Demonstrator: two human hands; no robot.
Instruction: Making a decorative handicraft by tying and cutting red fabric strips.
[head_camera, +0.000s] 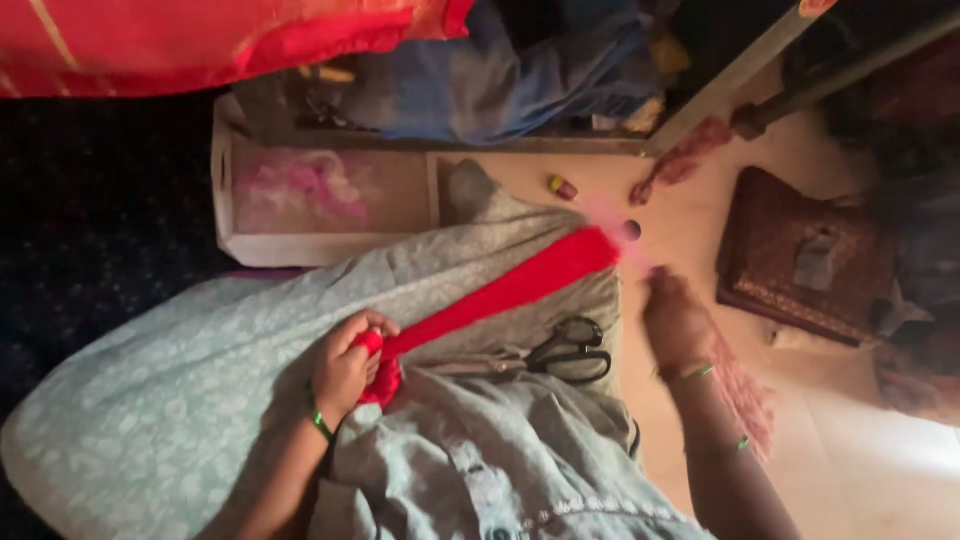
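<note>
My left hand (347, 362) grips one end of a red strip of cloth (500, 292) over my lap, which is covered in pale grey-green patterned fabric (200, 380). The strip stretches taut up and to the right toward my right hand (676, 320). That hand is blurred, and a pink tasselled fringe (745, 395) hangs by its wrist; whether it holds the far end of the strip is unclear. Black-handled scissors (565, 352) lie on the fabric between my hands.
A white tray (325, 245) with pink fluff stands beyond my lap. A small red and yellow object (562, 187) and a dark bead (631, 230) lie on the floor. A maroon patterned box (800, 258) sits at right. Red and blue cloths (500, 70) pile up behind.
</note>
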